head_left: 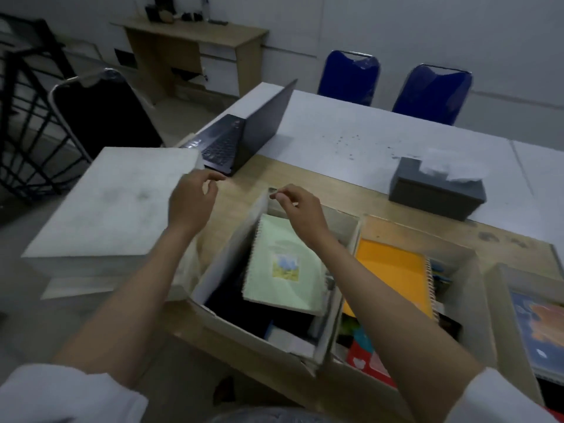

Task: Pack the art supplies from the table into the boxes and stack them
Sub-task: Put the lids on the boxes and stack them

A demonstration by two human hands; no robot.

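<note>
Three open white boxes stand side by side on the wooden table. The middle box holds a pale green spiral notebook on top of dark items. To its right, another box contains an orange spiral notebook and a red pack. A third box at the right edge holds a blue-and-orange book. A closed white box sits stacked at the left. My left hand hovers by its right edge with fingers loosely curled. My right hand pinches a small dark object at the middle box's far corner.
An open black laptop stands behind the hands. A grey tissue box sits at the back right. Two blue chairs line the far side, a black chair stands at the left, and a wooden desk is against the wall.
</note>
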